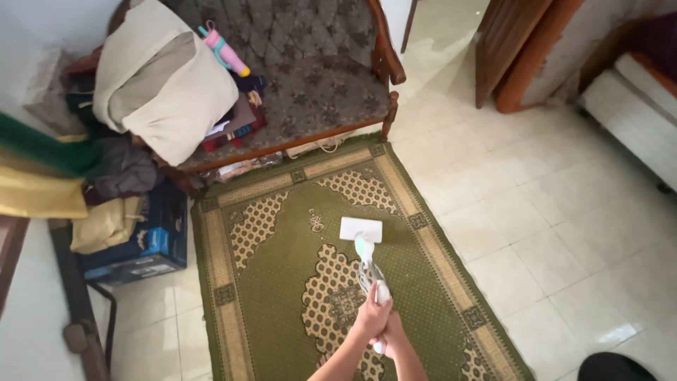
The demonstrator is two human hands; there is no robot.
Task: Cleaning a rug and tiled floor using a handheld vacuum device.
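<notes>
Standing on a green patterned rug (282,282), a white handheld vacuum cleaner (367,257) runs its long axis from the hands up the frame toward an armchair, tilted down so its flat rectangular head (360,229) rests on the rug near the middle. Its cord is looped in coils along the shaft, just above the hands.

Both hands are closed around the handle at the lower end — the left hand (371,316) higher up, the right hand (391,335) just beneath it and touching it. The 2 forearms enter from the bottom edge.

Beyond the head, at the rug's far end, stands a wooden armchair (317,77) with brown tufted upholstery. On its seat lie a large cream cushion (162,81), a pink and teal bottle (224,48) and a small heap of books and cloth. Left of the rug, a dark blue cardboard box (151,243) sits on the floor, closed — its contents cannot be seen — with bundled clothes (116,176) piled above it. Pale tiled floor (564,233) lies to the right.
</notes>
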